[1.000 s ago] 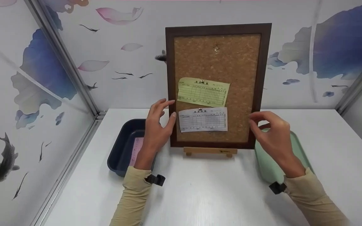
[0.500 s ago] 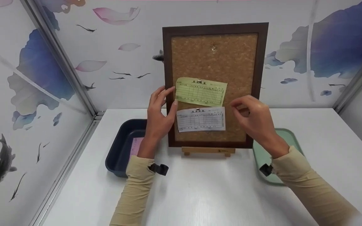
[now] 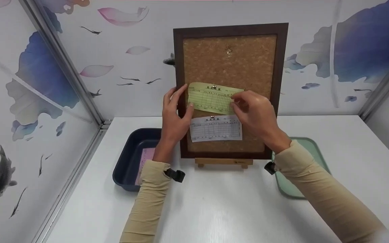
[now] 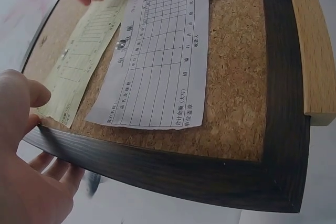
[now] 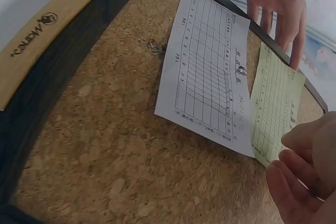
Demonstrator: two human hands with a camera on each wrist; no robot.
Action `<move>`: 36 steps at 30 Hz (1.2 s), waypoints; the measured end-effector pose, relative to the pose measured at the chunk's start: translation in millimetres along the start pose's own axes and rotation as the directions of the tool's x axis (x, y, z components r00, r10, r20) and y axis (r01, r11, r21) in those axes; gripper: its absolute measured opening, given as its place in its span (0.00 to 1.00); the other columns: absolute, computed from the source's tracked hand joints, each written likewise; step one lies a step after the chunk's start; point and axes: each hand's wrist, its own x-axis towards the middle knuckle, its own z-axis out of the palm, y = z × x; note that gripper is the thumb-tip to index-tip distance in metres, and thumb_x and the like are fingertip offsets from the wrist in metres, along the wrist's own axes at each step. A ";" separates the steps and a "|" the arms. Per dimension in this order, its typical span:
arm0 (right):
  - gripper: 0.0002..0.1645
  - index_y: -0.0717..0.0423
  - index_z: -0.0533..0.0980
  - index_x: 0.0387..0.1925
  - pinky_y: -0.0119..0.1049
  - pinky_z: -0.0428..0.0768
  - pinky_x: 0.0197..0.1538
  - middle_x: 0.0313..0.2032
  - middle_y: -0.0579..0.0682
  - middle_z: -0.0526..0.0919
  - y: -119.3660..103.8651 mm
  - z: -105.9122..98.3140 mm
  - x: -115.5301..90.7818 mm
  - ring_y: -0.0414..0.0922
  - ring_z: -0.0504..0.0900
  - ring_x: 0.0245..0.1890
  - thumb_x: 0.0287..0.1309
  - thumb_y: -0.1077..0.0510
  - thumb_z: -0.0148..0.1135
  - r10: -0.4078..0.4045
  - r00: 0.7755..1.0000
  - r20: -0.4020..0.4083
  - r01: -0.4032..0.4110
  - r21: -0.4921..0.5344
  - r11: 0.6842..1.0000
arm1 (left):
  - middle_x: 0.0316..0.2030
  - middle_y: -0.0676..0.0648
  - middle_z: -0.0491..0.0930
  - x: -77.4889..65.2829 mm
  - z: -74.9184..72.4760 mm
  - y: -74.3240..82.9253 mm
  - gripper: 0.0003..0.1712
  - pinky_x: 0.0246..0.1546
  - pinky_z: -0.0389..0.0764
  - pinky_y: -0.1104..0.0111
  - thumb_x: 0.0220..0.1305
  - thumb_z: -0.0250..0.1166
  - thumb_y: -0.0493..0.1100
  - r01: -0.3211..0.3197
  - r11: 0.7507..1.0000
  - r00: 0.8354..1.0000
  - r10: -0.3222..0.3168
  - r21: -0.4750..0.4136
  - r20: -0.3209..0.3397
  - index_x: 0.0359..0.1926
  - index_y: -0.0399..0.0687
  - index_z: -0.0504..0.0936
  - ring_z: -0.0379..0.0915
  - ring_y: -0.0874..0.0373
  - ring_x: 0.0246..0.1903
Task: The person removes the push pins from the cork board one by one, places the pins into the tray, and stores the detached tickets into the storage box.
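Head view: the left hand (image 3: 176,116) grips the corkboard's (image 3: 228,71) left edge. The right hand (image 3: 257,111), fingers bent, covers the right end of the pinned yellow slip (image 3: 209,98), above a white slip (image 3: 216,130); whether it pinches, I cannot tell. Sleeves partly block the navy tray (image 3: 122,162), left, and green tray (image 3: 290,185), right.

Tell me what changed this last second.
The right hand has moved left and up from the right edge of the board to the right end of the yellow slip; contact is unclear. The left hand has shifted slightly up the board's left side. That slip and the white slip stay pinned.
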 end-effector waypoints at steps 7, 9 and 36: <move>0.13 0.56 0.88 0.52 0.46 0.86 0.44 0.42 0.53 0.89 -8.2 7.5 19.1 0.48 0.89 0.40 0.69 0.58 0.73 -0.022 1.000 -0.011 0.022 -0.040 0.999 | 0.78 0.43 0.64 6.1 3.0 5.5 0.27 0.77 0.70 0.50 0.76 0.66 0.44 0.036 0.999 0.999 -0.036 -0.036 -0.005 0.73 0.54 0.78 0.55 0.51 0.82; 0.12 0.56 0.88 0.51 0.48 0.87 0.46 0.43 0.52 0.89 -10.5 9.2 24.5 0.48 0.89 0.41 0.69 0.58 0.73 -0.025 1.000 -0.018 0.024 -0.046 0.999 | 0.78 0.42 0.65 7.2 3.6 6.9 0.23 0.77 0.70 0.49 0.77 0.66 0.45 0.058 0.998 0.998 -0.058 -0.039 -0.003 0.69 0.51 0.80 0.54 0.50 0.83; 0.07 0.56 0.89 0.44 0.51 0.88 0.33 0.39 0.54 0.91 -30.8 30.2 50.3 0.52 0.91 0.36 0.70 0.57 0.73 -0.138 0.983 -0.117 0.105 -0.252 0.962 | 0.78 0.39 0.65 1.1 9.2 -1.5 0.10 0.80 0.66 0.50 0.75 0.70 0.47 0.114 0.990 0.993 -0.116 -0.078 -0.021 0.43 0.45 0.86 0.57 0.44 0.82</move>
